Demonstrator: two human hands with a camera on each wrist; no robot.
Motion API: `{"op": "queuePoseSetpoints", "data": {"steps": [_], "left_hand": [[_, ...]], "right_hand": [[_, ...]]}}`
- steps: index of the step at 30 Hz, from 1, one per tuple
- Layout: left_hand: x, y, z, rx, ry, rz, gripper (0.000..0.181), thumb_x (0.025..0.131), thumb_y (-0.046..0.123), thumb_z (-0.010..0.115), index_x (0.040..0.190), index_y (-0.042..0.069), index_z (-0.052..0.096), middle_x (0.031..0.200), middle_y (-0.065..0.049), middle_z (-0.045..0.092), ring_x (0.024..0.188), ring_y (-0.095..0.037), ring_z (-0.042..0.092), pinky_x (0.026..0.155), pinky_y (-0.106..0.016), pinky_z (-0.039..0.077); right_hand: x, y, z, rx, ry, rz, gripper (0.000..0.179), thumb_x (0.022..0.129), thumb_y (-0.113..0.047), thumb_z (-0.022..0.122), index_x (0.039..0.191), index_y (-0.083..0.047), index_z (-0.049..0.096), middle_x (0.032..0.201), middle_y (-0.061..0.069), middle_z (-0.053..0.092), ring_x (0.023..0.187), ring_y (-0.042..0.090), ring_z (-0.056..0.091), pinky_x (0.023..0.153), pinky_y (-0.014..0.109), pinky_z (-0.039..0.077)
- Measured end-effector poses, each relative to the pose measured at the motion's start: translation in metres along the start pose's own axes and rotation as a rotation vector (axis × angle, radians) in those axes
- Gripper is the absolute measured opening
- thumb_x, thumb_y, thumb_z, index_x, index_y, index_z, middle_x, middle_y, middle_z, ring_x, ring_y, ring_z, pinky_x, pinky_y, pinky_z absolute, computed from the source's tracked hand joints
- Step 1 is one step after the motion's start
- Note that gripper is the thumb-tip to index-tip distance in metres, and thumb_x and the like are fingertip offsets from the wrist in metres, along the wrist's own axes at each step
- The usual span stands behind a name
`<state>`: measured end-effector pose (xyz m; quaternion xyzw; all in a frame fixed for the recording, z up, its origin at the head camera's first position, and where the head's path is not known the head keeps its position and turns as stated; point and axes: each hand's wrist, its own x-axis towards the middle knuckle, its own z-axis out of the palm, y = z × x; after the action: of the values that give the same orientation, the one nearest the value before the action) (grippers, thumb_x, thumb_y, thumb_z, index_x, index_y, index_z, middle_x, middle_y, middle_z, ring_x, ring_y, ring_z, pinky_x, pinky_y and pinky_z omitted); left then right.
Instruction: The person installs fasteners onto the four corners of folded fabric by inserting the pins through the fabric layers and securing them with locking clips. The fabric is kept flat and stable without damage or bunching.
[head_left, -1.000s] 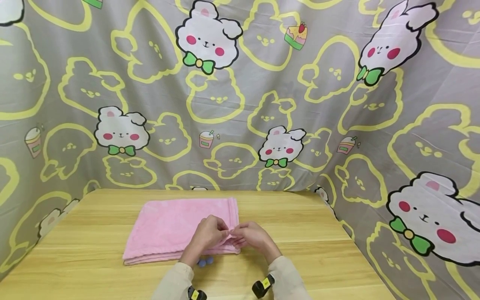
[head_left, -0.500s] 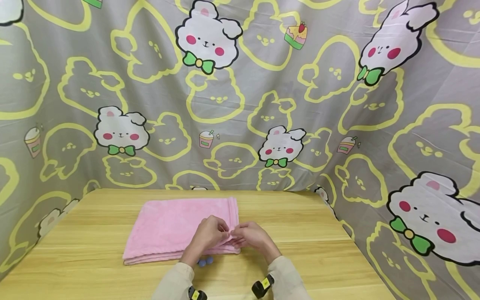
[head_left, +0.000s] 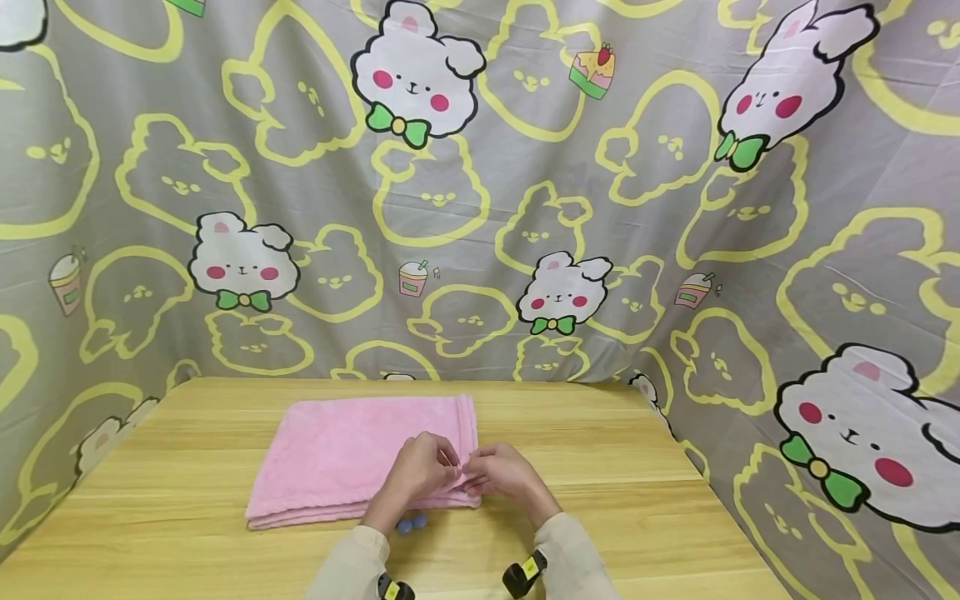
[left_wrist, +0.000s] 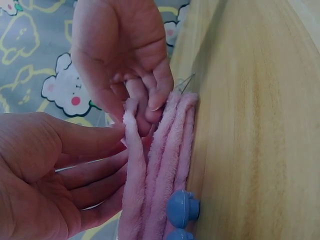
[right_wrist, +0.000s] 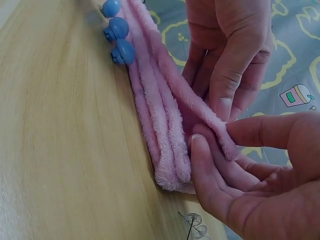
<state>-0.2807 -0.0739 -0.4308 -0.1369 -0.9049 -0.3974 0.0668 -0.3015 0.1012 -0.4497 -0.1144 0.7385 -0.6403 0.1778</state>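
Note:
A pink folded plush blanket (head_left: 337, 450) lies on the table. At its near right corner my left hand (head_left: 424, 465) pinches the top layer's edge between thumb and fingers. Facing it, my right hand (head_left: 506, 471) holds the same corner, its fingers on both sides of that layer in the right wrist view. The lower layers (right_wrist: 160, 115) stay stacked beneath, with a gap under the lifted edge. What else may be between the fingertips is hidden. Three blue round-headed caps (right_wrist: 120, 52) sit along the blanket's near side.
Clear-headed pins (right_wrist: 194, 220) with thin metal points lie on the table by the blanket's corner. The wooden table (head_left: 600, 517) extends to both sides. A grey curtain (head_left: 465, 200) with rabbit prints hangs behind and along the sides.

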Motion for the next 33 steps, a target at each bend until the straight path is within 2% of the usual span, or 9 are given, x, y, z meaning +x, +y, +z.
{"op": "queuePoseSetpoints", "data": {"steps": [8,15,24,29,33], "left_hand": [[-0.0005,0.0004,0.0009,-0.003,0.028,0.008,0.016,0.074,0.003,0.082,0.071,0.011,0.069,0.069,0.000,0.072,0.066,-0.011,0.062,0.062,-0.031,0.049],[0.0001,-0.0007,-0.0001,0.001,0.047,0.028,0.015,0.073,0.001,0.080,0.068,0.012,0.070,0.066,0.002,0.071,0.064,-0.009,0.060,0.061,-0.029,0.047],[0.0008,0.0001,0.0011,0.002,0.077,0.046,0.015,0.071,-0.002,0.077,0.066,0.011,0.072,0.059,0.004,0.065,0.058,-0.009,0.052,0.056,-0.026,0.041],[0.0005,-0.0001,0.0013,0.011,0.068,0.054,0.015,0.072,-0.001,0.077,0.066,0.012,0.072,0.059,0.005,0.066,0.059,-0.008,0.053,0.057,-0.026,0.043],[-0.0001,0.0004,-0.0024,-0.004,0.030,0.046,0.012,0.073,0.000,0.076,0.068,0.010,0.074,0.062,0.002,0.068,0.060,-0.009,0.056,0.056,-0.026,0.045]], "right_hand": [[0.0014,0.0015,0.0002,0.035,0.014,0.008,0.024,0.089,-0.003,0.063,0.107,0.014,0.062,0.089,0.011,0.070,0.077,0.017,0.070,0.077,0.034,0.061],[0.0031,0.0036,-0.0011,0.056,0.010,0.007,0.021,0.091,-0.004,0.065,0.105,0.012,0.064,0.089,0.008,0.070,0.078,0.018,0.071,0.079,0.035,0.061],[0.0039,0.0032,-0.0026,-0.011,0.054,-0.004,0.025,0.089,-0.008,0.069,0.105,0.011,0.068,0.089,0.011,0.076,0.078,0.018,0.073,0.077,0.035,0.061],[0.0042,0.0034,-0.0023,-0.030,0.065,-0.009,0.021,0.086,-0.005,0.068,0.101,0.010,0.069,0.087,0.012,0.076,0.075,0.016,0.072,0.075,0.034,0.061],[0.0042,0.0044,-0.0025,-0.037,0.070,-0.018,0.021,0.085,-0.004,0.067,0.100,0.011,0.070,0.084,0.010,0.075,0.074,0.015,0.071,0.074,0.034,0.061]]}}
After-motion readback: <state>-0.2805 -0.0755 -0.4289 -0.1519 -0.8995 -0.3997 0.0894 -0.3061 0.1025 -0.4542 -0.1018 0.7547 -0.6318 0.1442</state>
